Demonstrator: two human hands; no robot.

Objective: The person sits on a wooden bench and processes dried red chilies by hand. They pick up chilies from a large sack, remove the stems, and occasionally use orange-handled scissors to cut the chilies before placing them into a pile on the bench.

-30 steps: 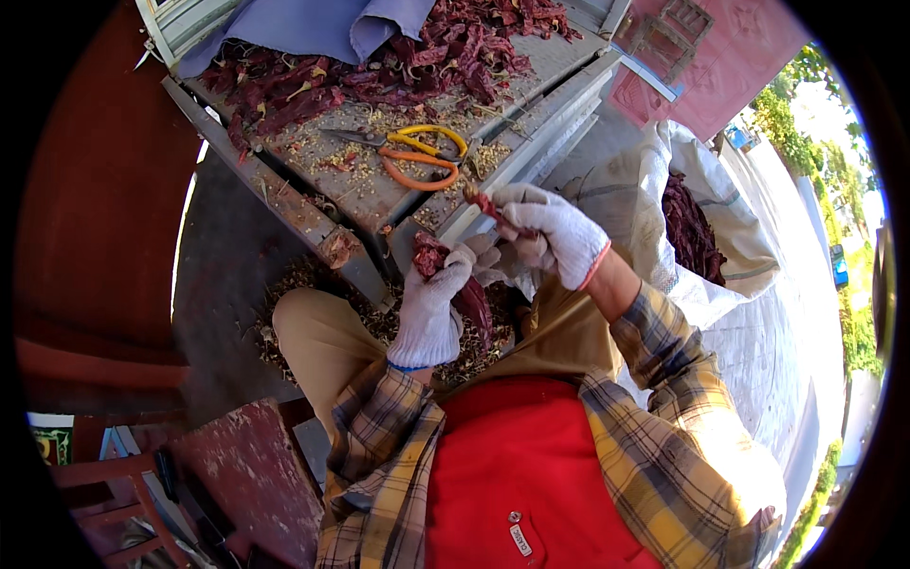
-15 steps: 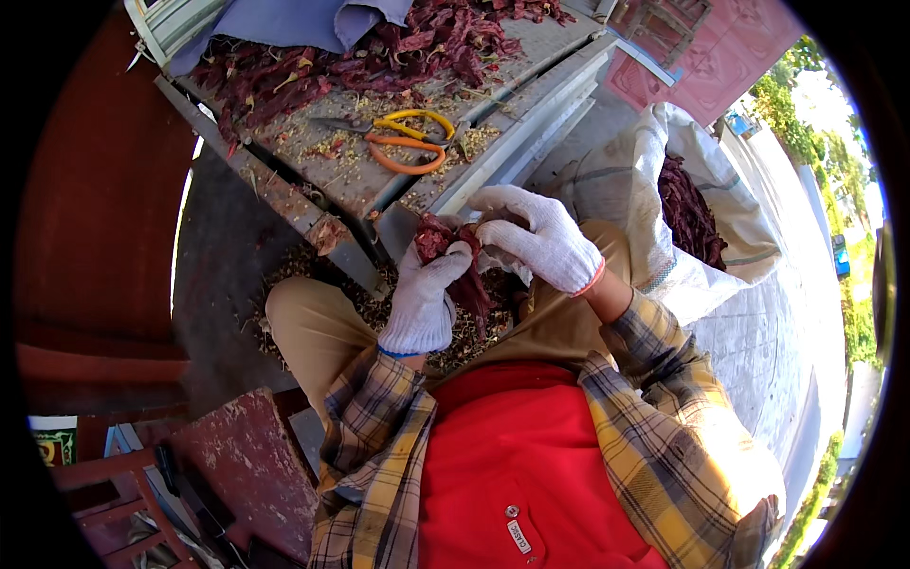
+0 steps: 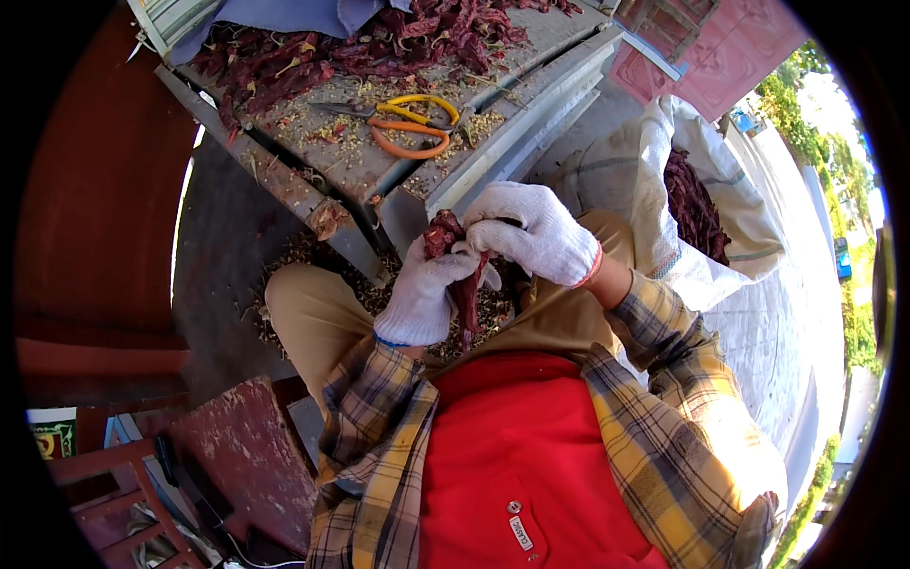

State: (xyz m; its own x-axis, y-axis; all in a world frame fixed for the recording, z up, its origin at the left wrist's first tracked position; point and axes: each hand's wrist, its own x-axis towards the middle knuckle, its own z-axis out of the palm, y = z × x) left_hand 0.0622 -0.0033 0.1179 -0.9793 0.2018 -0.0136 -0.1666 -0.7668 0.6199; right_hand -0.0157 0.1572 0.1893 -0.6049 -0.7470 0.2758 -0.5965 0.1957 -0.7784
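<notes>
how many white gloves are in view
2: one white glove on the left hand, holding dried red peppers; another glove on the right hand, beside it. More could be hidden under the blue cloth.

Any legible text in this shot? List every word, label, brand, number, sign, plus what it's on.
Small white label on the red top: lettering shows; printed words not transcribed.
Green panel, lower left: marks too small to read.
Dried red pods, shears, white sack: none legible.
</notes>
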